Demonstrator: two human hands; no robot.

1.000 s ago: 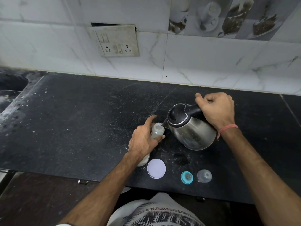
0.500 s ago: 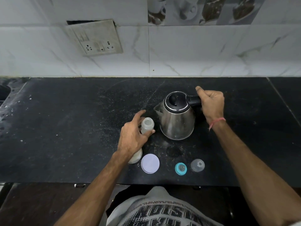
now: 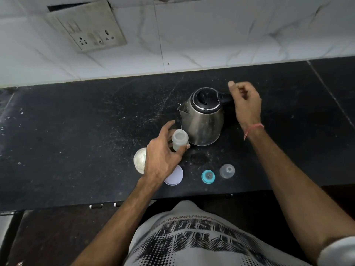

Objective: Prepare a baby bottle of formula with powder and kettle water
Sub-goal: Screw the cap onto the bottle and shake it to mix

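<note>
A small clear baby bottle (image 3: 179, 139) stands uncapped on the black counter (image 3: 76, 141), just in front of a steel kettle (image 3: 203, 121). My left hand (image 3: 163, 156) wraps around the bottle, thumb on its near side and fingers behind it. The kettle stands upright with its black lid shut and its spout to the left. My right hand (image 3: 245, 104) hovers at the kettle's black handle (image 3: 224, 96), fingers loosely curled and off it. An open powder tub (image 3: 139, 160) sits partly hidden under my left hand.
A round white lid (image 3: 175, 177), a teal bottle ring with teat (image 3: 208, 176) and a clear cap (image 3: 227, 171) lie in a row near the counter's front edge. A wall socket plate (image 3: 90, 29) is on the tiled wall behind.
The kettle was tilted over the bottle, then came down upright on the counter. My right hand has since let go of its handle. My left hand stayed on the bottle.
</note>
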